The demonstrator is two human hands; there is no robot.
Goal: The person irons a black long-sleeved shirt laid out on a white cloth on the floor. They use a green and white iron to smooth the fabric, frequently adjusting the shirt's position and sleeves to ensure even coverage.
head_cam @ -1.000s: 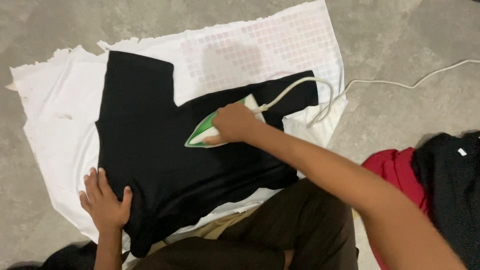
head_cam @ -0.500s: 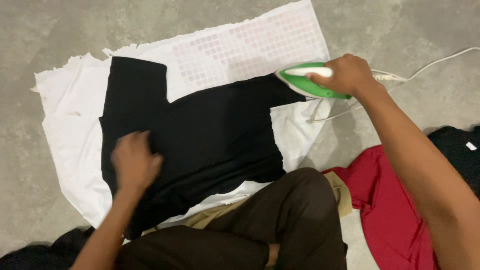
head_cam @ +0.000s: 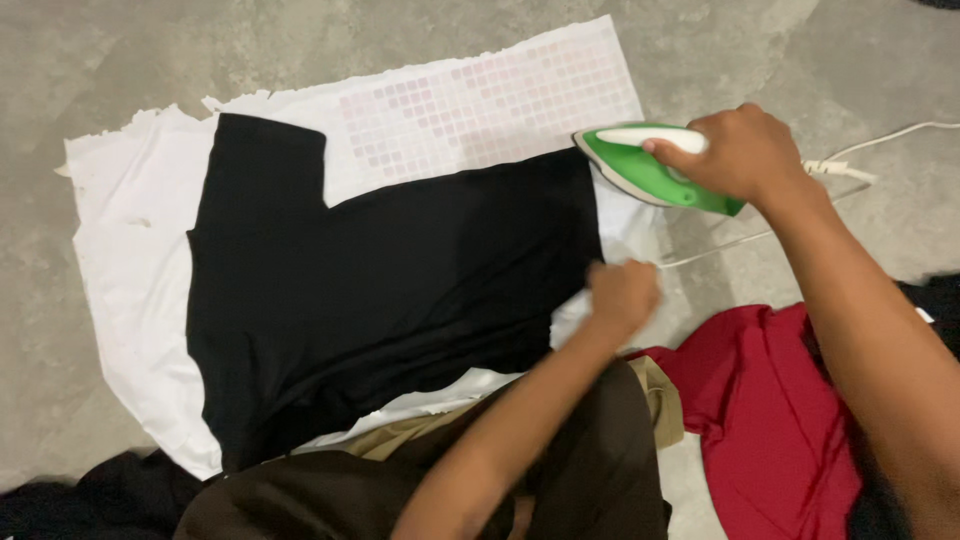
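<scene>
Knee: we see a dark brown trouser leg (head_cam: 590, 470) nearest us, lying over the near hem of the black shirt (head_cam: 400, 290), our landmark.
Red garment: a red cloth (head_cam: 770, 410) lies crumpled to the right of the shirt, near it but not on it.
Dark heap: more dark cloth (head_cam: 90, 495) sits off the shirt's near left corner.
Left hand: the left hand (head_cam: 622, 297) is curled at the shirt's right edge, fingers bunched on the edge; we cannot tell whether it pinches the shirt or the white cloth under it.
Shirt: it lies flat on a white sheet (head_cam: 130, 270), one sleeve pointing to the far left.
Iron: the green and white iron (head_cam: 655, 170) is past the shirt's far right corner, apparently lifted; we cannot tell if its nose touches the sheet.
Right hand: the right hand (head_cam: 745, 150) is wrapped firmly round the iron's handle.
Cord: the white cord (head_cam: 880, 140) trails right, with a strand crossing the bare floor (head_cam: 100, 60) just beyond the left hand.
Risk 1: we judge the left hand is close to the hot iron; a quick return stroke could burn it.
Risk 2: the slack cord could snag the wrist.
Risk 3: a tug at the edge could crease the shirt.
</scene>
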